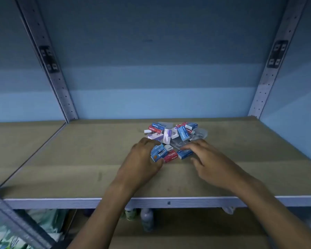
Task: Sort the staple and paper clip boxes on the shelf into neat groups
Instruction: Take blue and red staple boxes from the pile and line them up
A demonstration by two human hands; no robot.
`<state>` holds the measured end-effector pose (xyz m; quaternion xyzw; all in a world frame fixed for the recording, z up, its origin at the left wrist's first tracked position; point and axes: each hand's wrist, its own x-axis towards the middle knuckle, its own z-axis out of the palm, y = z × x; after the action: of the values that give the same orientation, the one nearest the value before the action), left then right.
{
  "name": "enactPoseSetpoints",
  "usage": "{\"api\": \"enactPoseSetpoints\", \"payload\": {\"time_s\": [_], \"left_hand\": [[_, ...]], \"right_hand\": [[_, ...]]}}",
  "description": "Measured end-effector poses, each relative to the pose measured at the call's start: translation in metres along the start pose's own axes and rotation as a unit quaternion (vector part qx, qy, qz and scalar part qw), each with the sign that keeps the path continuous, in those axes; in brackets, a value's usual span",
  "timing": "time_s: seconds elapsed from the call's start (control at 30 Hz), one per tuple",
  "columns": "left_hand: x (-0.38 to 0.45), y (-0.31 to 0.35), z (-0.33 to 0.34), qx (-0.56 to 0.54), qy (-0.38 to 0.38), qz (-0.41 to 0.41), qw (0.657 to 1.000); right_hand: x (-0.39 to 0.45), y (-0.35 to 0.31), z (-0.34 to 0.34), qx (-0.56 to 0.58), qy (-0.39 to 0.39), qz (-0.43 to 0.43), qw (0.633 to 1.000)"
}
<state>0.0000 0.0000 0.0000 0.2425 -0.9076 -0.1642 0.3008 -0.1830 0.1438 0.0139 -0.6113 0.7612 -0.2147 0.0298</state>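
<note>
Head view. On the shelf board (79, 159) lies one loose heap of small boxes (171, 133), at 12 o'clock from my hands. A full count is not possible because of overlap. I can make out four blue boxes, three red, and several white or lilac ones.

Legible writing: "Staples" on a blue box (183, 134) at the heap's right, on a red box (155, 129) at its upper left, and on the red box (170, 156) nearest me. Other print is too small to read. Clear plastic packets (197, 135) lie at the heap's 3 to 5 o'clock edge.

My left hand (142, 159) is curled around a blue barcoded box (157, 153), fingers closed on it at the heap's 7 o'clock edge. My right hand (210, 160) is loosely spread, fingertips resting on a dark blue box (185, 154) at 5 o'clock, not gripping it.

Surroundings: two perforated metal uprights (48, 63), blue back wall. Below the shelf edge, one bottle (147, 220) and green packaging (5, 236).
</note>
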Motion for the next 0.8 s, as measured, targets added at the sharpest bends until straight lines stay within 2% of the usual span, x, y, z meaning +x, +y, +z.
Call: {"api": "enactPoseSetpoints", "payload": {"time_s": [0.2,0.5,0.8], "left_hand": [[0.016,-0.021,0.022,0.016,-0.026,-0.033,0.999],[0.023,-0.029,0.026,-0.011,-0.027,-0.042,0.999],[0.014,-0.024,0.020,0.014,-0.021,-0.006,1.000]], "right_hand": [[0.023,0.015,0.020,-0.024,-0.011,-0.041,0.999],[0.043,0.027,0.028,-0.020,-0.016,-0.028,0.999],[0.035,0.032,0.030,-0.022,-0.001,-0.008,1.000]]}}
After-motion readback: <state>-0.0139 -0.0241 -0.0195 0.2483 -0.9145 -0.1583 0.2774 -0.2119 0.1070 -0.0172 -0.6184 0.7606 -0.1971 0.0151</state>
